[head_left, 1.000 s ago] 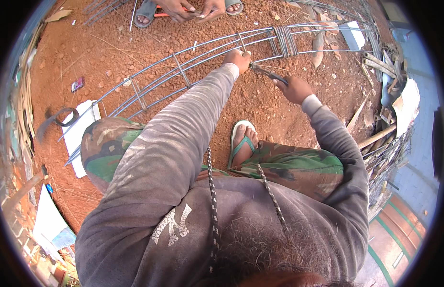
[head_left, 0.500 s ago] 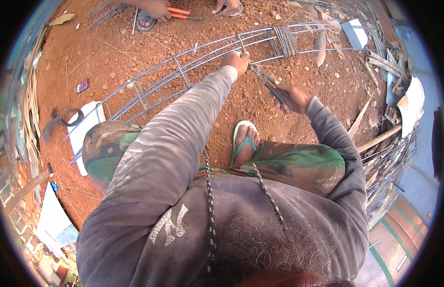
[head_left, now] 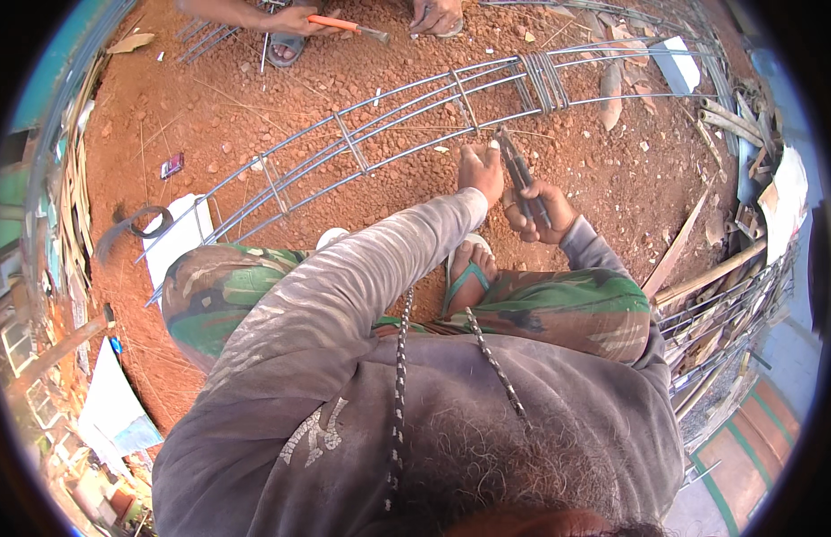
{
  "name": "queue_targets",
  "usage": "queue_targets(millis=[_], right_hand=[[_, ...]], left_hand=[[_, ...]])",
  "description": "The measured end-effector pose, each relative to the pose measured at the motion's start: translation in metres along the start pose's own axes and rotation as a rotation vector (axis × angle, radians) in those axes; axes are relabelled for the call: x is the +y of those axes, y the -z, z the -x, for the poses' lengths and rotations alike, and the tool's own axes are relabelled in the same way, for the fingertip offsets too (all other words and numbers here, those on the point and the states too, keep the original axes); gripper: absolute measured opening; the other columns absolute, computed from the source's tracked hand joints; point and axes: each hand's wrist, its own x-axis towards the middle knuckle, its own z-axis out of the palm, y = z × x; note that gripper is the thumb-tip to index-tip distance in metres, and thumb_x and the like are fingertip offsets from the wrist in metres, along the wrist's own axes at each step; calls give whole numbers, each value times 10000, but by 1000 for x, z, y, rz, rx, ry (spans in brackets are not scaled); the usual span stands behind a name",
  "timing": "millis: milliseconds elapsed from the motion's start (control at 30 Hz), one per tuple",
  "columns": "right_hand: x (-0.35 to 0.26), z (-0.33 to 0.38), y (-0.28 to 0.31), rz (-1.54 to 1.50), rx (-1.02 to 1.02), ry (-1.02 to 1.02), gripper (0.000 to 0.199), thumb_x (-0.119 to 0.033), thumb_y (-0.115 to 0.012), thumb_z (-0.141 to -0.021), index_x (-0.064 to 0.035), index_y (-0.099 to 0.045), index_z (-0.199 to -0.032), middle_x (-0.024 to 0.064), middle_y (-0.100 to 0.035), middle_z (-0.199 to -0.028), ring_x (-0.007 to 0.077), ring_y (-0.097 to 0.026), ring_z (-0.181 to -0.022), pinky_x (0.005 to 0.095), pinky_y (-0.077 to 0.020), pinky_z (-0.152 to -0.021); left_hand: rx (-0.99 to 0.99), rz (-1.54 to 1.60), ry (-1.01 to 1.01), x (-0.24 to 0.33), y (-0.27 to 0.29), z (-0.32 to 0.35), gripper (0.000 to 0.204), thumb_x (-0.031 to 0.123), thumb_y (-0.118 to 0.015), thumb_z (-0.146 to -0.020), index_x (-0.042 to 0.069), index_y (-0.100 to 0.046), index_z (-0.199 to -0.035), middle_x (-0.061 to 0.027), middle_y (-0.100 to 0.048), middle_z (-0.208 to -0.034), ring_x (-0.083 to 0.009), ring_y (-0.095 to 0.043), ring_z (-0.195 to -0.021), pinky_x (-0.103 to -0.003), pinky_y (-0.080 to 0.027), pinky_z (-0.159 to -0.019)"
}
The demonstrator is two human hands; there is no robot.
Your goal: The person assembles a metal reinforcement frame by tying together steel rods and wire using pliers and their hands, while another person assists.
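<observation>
My right hand [head_left: 542, 215] is closed around dark-handled pincers [head_left: 519, 173], whose head points up toward a steel bar. Beside that head, my left hand [head_left: 481, 170] is closed, thumb and finger pressed together; whatever it pinches is too small to make out. Both hands are just on the near side of a long reinforcement cage [head_left: 348, 141] of thin bars with square stirrups. A stirrup [head_left: 466, 98] crosses the bars right above my left hand. Farther right, several stirrups sit bunched together [head_left: 543, 82] on the bars.
Across the cage, another person's hand [head_left: 299, 20] holds orange-handled pincers [head_left: 344, 24]. A coil of dark wire [head_left: 152, 222] lies by a white sheet [head_left: 178, 240] at left. Scrap wood and poles [head_left: 733, 125] pile up at right. My sandalled foot [head_left: 472, 273] rests on red soil.
Both hands have drawn nearer, off the bar, and the pincers have turned more upright with their jaws closer together. The other person's orange-handled pincers have tilted and their handles have come together.
</observation>
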Motion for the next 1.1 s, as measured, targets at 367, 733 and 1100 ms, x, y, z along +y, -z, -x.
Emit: queue_targets(millis=[367, 733, 1100], right_hand=[[35, 21, 32, 209, 293, 153, 591, -275, -469, -960, -84, -436, -1518, 230, -643, -1354, 337, -683, -1119, 537, -557, -938], [43, 7, 53, 1038, 908, 795, 493, -330, -673, -1029, 17, -639, -1377, 175, -715, -1225, 189, -693, -1081, 377, -581, -900], [-60, 96, -87, 853, 893, 776, 205, -163, -703, -1002, -14, -713, -1143, 4, -708, -872, 57, -610, -704, 211, -497, -609]], left_hand=[[-629, -554, -145, -15, 25, -28, 374, 359, -607, -1010, 24, -766, -959, -228, -757, -1040, -441, -720, -972, -518, -563, -902], [-652, -275, -382, 48, 17, -17, 396, 353, -615, -1027, 27, -748, -1207, -216, -761, -1082, -308, -741, -913, -411, -555, -878], [-1012, 461, -69, 178, 1, 10, 305, 113, -801, -931, -45, -699, -1171, -111, -769, -1014, -142, -719, -823, -249, -586, -681]])
